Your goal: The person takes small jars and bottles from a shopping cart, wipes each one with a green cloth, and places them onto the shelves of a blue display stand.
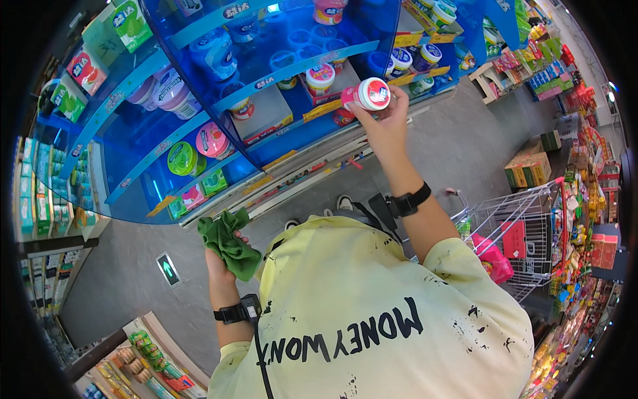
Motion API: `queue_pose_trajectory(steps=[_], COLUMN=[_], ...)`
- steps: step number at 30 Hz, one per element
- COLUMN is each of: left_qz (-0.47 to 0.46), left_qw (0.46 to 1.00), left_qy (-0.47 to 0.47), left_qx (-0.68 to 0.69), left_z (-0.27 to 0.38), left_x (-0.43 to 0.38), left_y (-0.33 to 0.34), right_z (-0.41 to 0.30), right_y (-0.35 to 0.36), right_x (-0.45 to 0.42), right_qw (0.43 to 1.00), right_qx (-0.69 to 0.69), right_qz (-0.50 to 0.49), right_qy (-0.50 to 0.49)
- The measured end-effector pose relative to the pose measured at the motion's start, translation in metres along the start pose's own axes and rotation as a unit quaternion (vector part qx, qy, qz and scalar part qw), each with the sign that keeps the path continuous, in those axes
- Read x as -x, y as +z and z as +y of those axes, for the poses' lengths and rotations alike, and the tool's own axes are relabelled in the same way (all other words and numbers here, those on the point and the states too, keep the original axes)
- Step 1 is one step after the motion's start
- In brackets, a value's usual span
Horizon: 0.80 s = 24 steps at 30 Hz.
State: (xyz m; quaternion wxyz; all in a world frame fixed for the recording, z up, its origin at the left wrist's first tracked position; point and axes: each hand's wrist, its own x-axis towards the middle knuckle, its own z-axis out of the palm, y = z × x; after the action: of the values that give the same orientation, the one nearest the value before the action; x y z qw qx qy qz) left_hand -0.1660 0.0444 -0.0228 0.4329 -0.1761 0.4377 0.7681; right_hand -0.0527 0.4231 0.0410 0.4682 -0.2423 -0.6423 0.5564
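My right hand [386,119] grips a pink plastic gum jar [371,95] with a white-rimmed lid, tilted on its side just in front of a blue display shelf [299,130]. Behind that jar, a similar pink-lidded jar [320,79] stands in a shelf compartment. A crumpled green cloth [230,244] is held in my left hand [219,262], low at the left near the shelf's front edge. The cloth hides part of the left fingers. Pink and green round tubs [185,158] sit on the shelf's lower left tier.
Clear blue dividers and curved rails split the shelf. A metal shopping cart [523,239] with a pink bag [493,259] stands at the right. Cardboard boxes [529,169] lie beyond it. Another goods rack [159,349] is at the lower left. Grey floor [124,274] shows between the racks.
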Motion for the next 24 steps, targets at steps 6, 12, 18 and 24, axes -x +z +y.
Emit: queue_pose_trajectory(steps=[6,12,18,24], left_qz=[0.017,0.059,0.063,0.062], left_qw=[0.998,0.995,0.995,0.993], left_qy=[0.049,0.047,0.068,0.078], left_qx=[0.043,0.065,0.042,0.054], left_z=[-0.006,-0.014,-0.013,-0.013], left_x=[0.008,0.006,0.023,0.026], left_y=[0.006,-0.006,-0.001,-0.017], right_z=[0.019,0.052,0.052,0.044], right_y=[0.029,0.022,0.014,0.014], right_x=[-0.028,-0.052,-0.06,-0.054], right_qw=[0.996,0.977,0.911,0.884], right_qx=[0.038,0.11,0.325,0.387], right_qz=[0.026,0.012,-0.078,-0.088], right_qy=[-0.074,-0.184,-0.243,-0.249])
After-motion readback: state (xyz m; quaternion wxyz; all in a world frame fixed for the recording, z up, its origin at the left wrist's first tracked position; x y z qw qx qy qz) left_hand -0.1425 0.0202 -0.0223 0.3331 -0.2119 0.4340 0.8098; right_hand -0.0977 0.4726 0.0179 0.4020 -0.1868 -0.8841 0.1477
